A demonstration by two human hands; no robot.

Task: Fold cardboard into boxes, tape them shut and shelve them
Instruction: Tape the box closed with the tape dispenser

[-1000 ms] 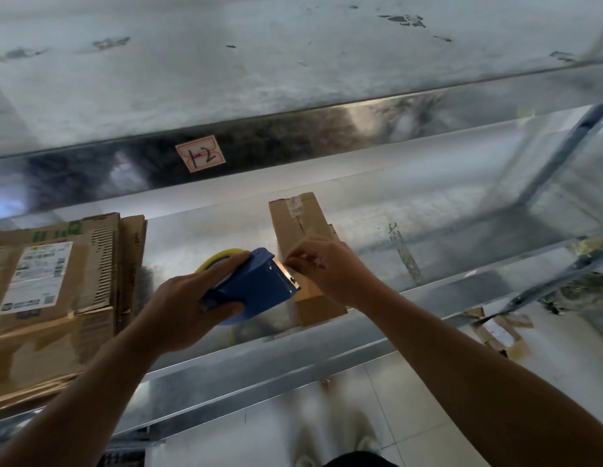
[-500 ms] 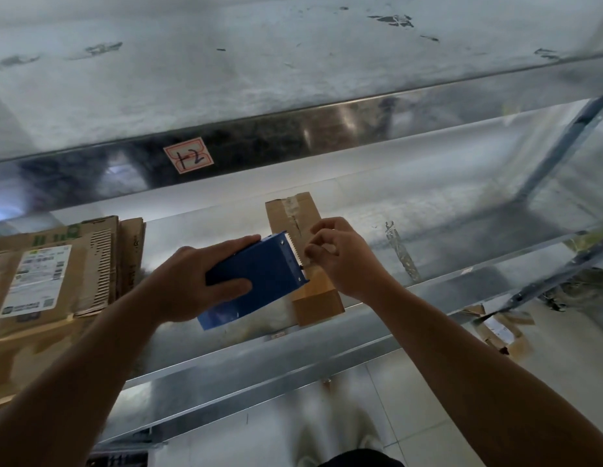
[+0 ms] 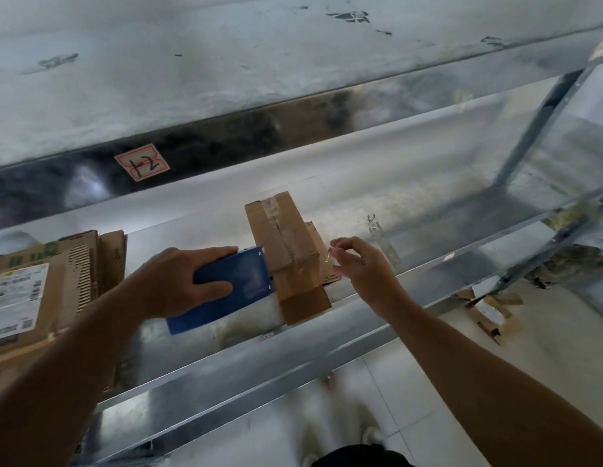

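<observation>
Fingers point(image 3: 212, 253) of our left hand point(image 3: 173, 281) grip the blue tape dispenser point(image 3: 242, 281) beside the cardboard box point(image 3: 283, 241) on the metal shelf point(image 3: 192, 235).
Between our two sets of fingers the taped box lies with its near end at the shelf's front edge, the dispenser's front edge against its left side. Just right of the box, our right hand point(image 3: 364, 269) pinches a pale sliver point(image 3: 328, 257), too small to identify, between thumb and forefinger; its other fingers curl loosely. Well left of our left fingers sits a stack of flattened cardboard point(image 3: 40, 291).
</observation>
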